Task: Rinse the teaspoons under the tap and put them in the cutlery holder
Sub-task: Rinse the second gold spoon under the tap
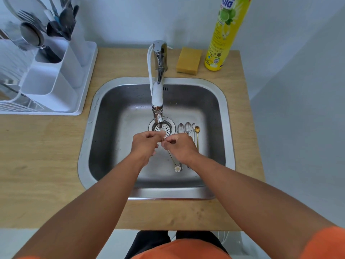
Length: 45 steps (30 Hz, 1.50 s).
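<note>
Pinching one teaspoon (pixel 170 156) under tap (pixel 157 94), both hands' fingers (pixel 172 142) curled, bowl hidden.

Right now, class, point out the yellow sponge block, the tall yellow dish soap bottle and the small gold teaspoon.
yellow sponge block (pixel 188 60), head view, top face
tall yellow dish soap bottle (pixel 225 37), head view, label
small gold teaspoon (pixel 197 129), head view, bowl

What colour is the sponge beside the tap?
The sponge is yellow, seen best in the head view.

A pale grey-white wall (pixel 121 19) backs a light wooden counter (pixel 37 156), evenly lit. Pale floor (pixel 289 146) shows to the right and below its front edge.
</note>
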Each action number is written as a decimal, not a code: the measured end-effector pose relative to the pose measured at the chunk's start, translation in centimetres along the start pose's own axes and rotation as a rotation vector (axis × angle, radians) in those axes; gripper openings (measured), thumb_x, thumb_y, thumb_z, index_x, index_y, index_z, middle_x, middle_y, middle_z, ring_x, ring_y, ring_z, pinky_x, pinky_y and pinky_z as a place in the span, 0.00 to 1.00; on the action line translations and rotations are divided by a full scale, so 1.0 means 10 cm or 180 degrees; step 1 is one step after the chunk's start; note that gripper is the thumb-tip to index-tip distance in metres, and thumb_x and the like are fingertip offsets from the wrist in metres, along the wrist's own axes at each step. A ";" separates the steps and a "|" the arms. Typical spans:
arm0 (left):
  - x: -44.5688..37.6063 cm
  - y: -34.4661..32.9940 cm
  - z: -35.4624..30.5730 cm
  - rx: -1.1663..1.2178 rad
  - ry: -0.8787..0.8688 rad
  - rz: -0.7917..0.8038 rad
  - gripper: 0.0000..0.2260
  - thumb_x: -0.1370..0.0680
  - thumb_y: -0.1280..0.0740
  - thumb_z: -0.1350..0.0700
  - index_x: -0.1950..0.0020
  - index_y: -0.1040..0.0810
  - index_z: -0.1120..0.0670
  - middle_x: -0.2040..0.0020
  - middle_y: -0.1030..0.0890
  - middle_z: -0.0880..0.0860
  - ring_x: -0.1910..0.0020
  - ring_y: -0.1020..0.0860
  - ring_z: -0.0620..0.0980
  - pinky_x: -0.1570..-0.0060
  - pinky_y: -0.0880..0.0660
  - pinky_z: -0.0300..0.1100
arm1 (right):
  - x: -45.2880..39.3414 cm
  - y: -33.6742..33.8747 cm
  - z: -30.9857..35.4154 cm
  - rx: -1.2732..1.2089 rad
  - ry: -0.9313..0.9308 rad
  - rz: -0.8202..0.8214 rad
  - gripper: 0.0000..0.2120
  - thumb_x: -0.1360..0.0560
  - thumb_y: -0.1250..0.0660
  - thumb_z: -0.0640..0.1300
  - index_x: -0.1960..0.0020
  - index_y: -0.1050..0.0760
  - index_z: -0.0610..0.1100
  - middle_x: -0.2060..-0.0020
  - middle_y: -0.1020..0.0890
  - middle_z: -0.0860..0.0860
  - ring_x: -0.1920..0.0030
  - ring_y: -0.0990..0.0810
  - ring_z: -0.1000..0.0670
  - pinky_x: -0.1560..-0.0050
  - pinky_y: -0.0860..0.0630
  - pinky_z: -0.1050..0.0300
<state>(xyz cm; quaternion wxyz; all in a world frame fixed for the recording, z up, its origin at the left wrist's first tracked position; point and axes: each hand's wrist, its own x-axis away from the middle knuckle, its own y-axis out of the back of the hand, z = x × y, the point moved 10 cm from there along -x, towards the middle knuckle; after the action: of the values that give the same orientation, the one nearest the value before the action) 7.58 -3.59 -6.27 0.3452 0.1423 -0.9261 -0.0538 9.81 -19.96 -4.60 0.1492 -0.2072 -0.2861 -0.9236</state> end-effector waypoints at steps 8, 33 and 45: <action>-0.04 0.03 -0.01 -0.0145 -0.0070 0.0007 0.07 0.18 0.29 0.50 0.50 0.13 0.49 0.57 0.13 0.51 0.65 0.24 0.46 0.72 0.28 0.40 | -0.01 0.01 0.00 -0.0168 -0.0063 -0.0116 0.07 0.23 0.26 0.49 0.58 0.13 0.50 0.62 0.13 0.55 0.55 0.14 0.49 0.48 0.17 0.47; -0.04 -0.23 0.25 0.1367 0.0681 0.0967 0.16 0.24 0.29 0.40 0.47 0.19 0.52 0.55 0.16 0.47 0.74 0.34 0.41 0.81 0.40 0.32 | 0.06 0.09 0.24 -0.0207 0.0706 -0.0025 0.07 0.21 0.28 0.44 0.56 0.14 0.47 0.73 0.24 0.57 0.72 0.31 0.59 0.67 0.32 0.63; 0.09 -0.27 0.23 0.1315 0.0547 0.1027 0.13 0.19 0.31 0.42 0.45 0.20 0.50 0.58 0.17 0.45 0.71 0.33 0.41 0.79 0.39 0.32 | 0.12 0.07 0.25 -0.0187 0.0769 0.0030 0.12 0.21 0.29 0.44 0.62 0.18 0.56 0.76 0.25 0.62 0.72 0.31 0.58 0.67 0.33 0.65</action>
<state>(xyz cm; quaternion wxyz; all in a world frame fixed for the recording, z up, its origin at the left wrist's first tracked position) 6.04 -6.47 -8.02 0.3902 0.0643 -0.8955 0.2041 9.76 -19.25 -1.86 0.1809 -0.1001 -0.2379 -0.9490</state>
